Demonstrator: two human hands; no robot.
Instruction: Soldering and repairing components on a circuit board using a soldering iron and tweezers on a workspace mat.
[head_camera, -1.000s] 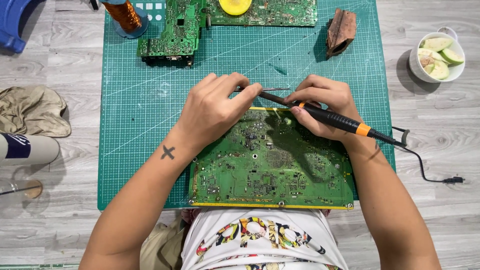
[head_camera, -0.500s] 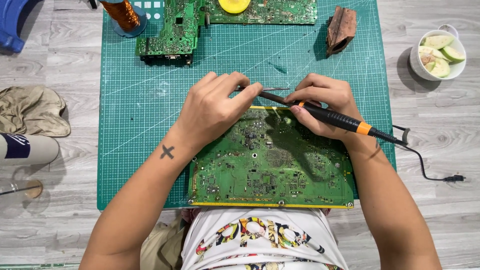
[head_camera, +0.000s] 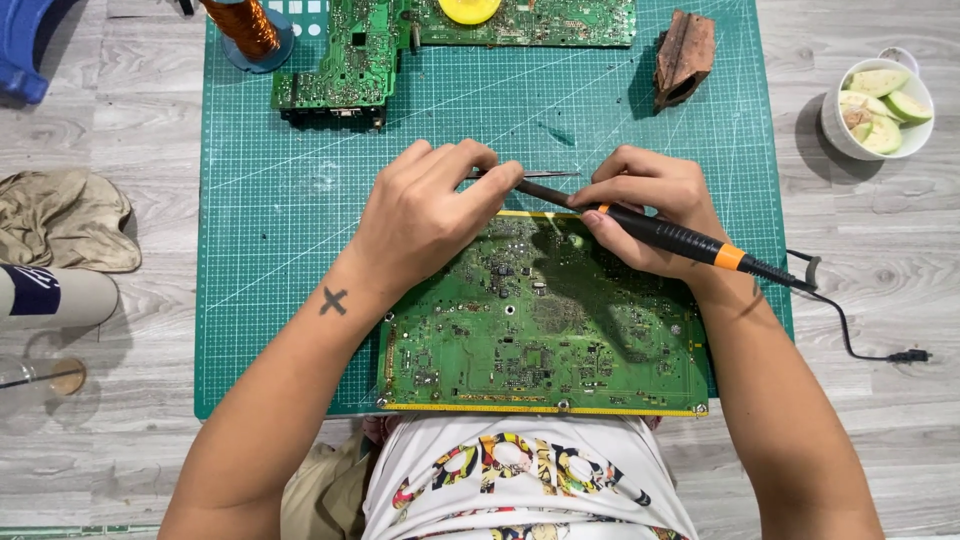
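A large green circuit board (head_camera: 540, 330) lies on the green cutting mat (head_camera: 280, 200) in front of me. My right hand (head_camera: 650, 205) grips a black soldering iron (head_camera: 680, 240) with an orange band, its tip pointing left over the board's far edge. My left hand (head_camera: 425, 215) rests on the board's upper left corner and pinches thin metal tweezers (head_camera: 545, 175), whose tips reach toward the iron's tip. The contact point is partly hidden by my fingers.
Two more green circuit boards (head_camera: 340, 60) lie at the mat's far edge, with a copper wire spool (head_camera: 245, 25) and a brown block (head_camera: 685, 55). A white cup of sliced fruit (head_camera: 880, 105) stands right. The iron's black cord (head_camera: 860, 335) trails right. A tan cloth (head_camera: 60, 215) lies left.
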